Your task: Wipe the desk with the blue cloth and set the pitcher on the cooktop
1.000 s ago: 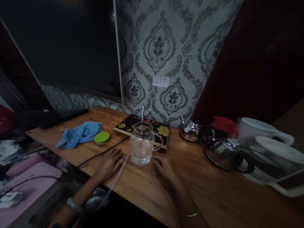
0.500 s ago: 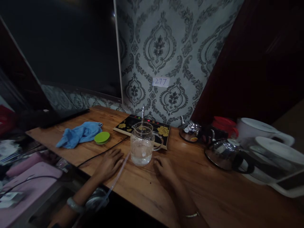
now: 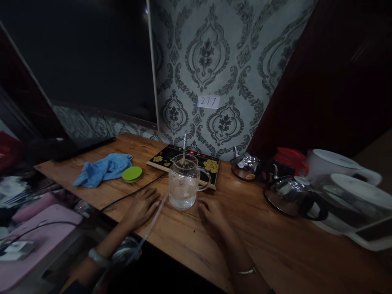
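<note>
A clear glass pitcher (image 3: 183,190) with a handle on its right stands on the wooden table, holding some water. A slender shiny upright piece (image 3: 185,141) shows above its rim; I cannot tell whether it is in the pitcher or behind it. My left hand (image 3: 143,207) lies flat on the table left of the pitcher, fingers apart and nothing held. A translucent strip or tube (image 3: 153,222) runs beside it and over the front edge. My right hand (image 3: 212,213) rests right of the pitcher, loosely bent, thumb apart from the fingers, apparently holding nothing.
Behind the pitcher lies a black hob-like panel (image 3: 211,164) with gold flowers and a red light. Leftward are a green lid-like disc (image 3: 132,174), a blue cloth (image 3: 104,169) and a dark cord (image 3: 133,196). Shiny kettles (image 3: 289,194) and white-lidded containers (image 3: 361,190) stand right.
The view has tilted slightly, so things sit a little higher in the picture. Both hands and the pitcher stay in place on the table.
</note>
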Motion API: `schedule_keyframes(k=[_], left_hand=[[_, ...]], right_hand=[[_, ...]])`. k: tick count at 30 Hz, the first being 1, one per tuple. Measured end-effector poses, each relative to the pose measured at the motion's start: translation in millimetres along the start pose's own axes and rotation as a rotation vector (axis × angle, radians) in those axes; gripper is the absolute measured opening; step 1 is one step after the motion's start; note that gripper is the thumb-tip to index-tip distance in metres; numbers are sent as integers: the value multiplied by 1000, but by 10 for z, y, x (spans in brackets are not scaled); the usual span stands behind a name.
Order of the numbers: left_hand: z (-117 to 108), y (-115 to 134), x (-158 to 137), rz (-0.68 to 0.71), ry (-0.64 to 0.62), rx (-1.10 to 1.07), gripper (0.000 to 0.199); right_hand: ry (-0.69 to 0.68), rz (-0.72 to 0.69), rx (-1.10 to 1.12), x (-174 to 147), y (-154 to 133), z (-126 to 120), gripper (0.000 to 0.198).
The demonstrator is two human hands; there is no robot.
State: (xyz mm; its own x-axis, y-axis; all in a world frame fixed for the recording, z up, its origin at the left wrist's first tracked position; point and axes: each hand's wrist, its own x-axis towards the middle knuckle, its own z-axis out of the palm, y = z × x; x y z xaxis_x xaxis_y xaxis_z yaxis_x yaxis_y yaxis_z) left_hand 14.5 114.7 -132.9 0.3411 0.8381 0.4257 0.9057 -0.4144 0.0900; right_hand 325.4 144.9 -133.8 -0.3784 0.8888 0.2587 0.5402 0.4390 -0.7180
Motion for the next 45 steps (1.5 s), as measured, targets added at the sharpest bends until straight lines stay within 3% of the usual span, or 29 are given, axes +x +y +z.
schedule_keyframes(k=[15, 45], left_hand=[[-12, 15, -3, -13, -51, 8, 41], [26, -19, -18, -1, 31, -28, 39]], right_hand=[[-7, -14, -15, 0, 34, 13, 25], [-16, -11, 5, 6, -12, -14, 22]])
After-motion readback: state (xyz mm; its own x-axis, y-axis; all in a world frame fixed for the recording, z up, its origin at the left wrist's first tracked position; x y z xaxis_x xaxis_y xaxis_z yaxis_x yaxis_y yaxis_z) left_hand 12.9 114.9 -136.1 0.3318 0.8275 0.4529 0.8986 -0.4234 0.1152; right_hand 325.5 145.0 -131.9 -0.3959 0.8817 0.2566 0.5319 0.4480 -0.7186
